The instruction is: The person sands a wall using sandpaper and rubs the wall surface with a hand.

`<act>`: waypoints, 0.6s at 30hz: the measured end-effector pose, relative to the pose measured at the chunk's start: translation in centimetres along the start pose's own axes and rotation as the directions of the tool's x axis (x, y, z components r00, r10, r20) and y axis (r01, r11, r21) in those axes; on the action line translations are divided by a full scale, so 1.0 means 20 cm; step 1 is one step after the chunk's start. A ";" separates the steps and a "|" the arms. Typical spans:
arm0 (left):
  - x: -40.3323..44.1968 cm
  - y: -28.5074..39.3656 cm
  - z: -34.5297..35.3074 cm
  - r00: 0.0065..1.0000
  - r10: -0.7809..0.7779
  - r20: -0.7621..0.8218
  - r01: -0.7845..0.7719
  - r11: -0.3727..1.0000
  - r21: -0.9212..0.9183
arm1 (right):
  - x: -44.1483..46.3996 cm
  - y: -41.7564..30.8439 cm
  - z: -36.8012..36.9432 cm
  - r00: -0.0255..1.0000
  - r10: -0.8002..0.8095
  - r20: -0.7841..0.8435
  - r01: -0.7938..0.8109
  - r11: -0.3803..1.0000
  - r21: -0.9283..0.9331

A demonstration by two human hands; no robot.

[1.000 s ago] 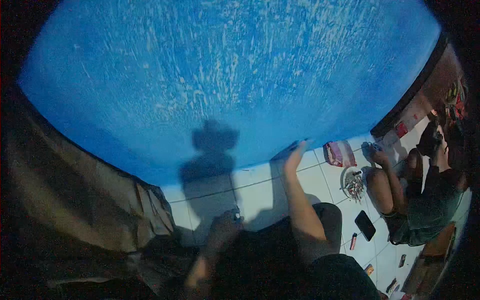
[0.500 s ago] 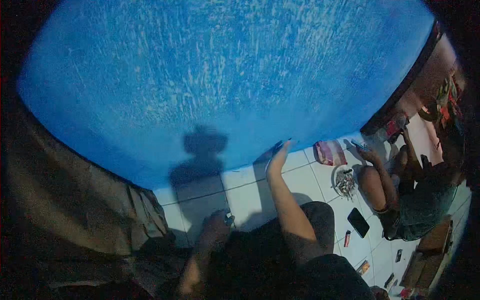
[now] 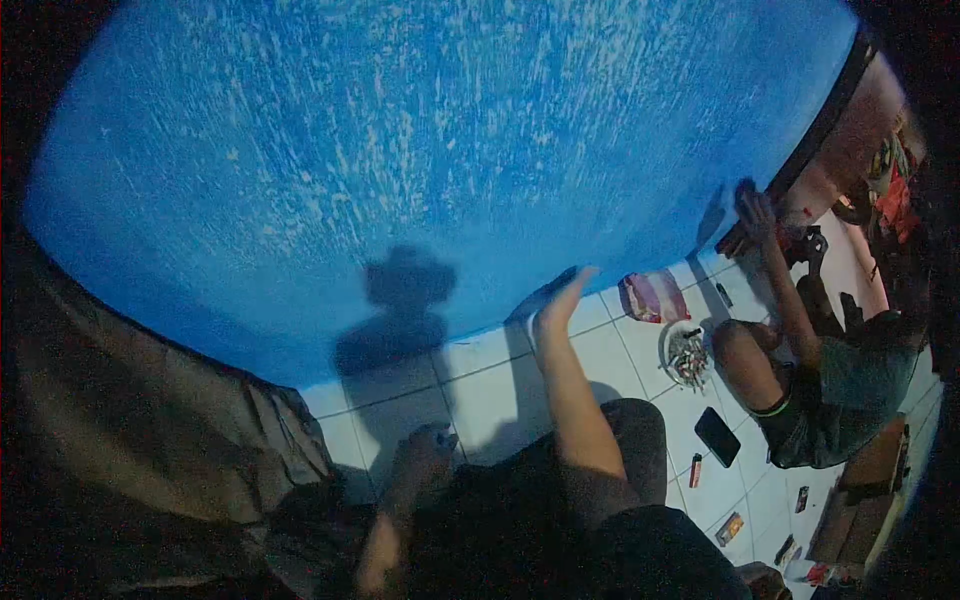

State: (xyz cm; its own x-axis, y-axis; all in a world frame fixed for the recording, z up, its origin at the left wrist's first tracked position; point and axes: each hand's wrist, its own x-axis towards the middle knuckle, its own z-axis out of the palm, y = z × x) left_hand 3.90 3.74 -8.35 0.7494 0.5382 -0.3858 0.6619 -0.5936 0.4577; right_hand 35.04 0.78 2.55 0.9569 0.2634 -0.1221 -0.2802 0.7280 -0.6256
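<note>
My right hand is raised beside the lower part of the blue wall, its fingers stretched out and nothing visible in them. Its shadow falls on the wall just behind it. Low over the white tiles, my left hand is in shadow with its fingers curled. A small pale spot shows at its fingertips, too dim to name. My dark-clothed knee is bent to the right of my right forearm.
On the tiles at right are a purple-and-white packet, a bowl of cigarette butts, a black phone and a red lighter. Another person sits beyond, one hand at the wall. Dark cloth hangs at left.
My right hand's fingers have straightened, and a dark tip seen there before no longer shows. My left hand has barely moved. The other person's hand has risen from the knee to the wall.
</note>
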 end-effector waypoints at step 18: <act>-0.01 0.11 -0.13 0.996 0.020 0.091 -0.024 0.999 0.041 | -0.01 0.13 -0.11 0.986 -0.151 0.073 0.166 0.927 -0.335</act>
State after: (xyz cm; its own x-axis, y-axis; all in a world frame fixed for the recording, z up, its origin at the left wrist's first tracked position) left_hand 5.12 3.93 -5.10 0.7610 0.4693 -0.4479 0.6440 -0.6301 0.4339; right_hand 34.37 1.23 -0.71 0.9801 0.1962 0.0299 -0.0752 0.5068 -0.8588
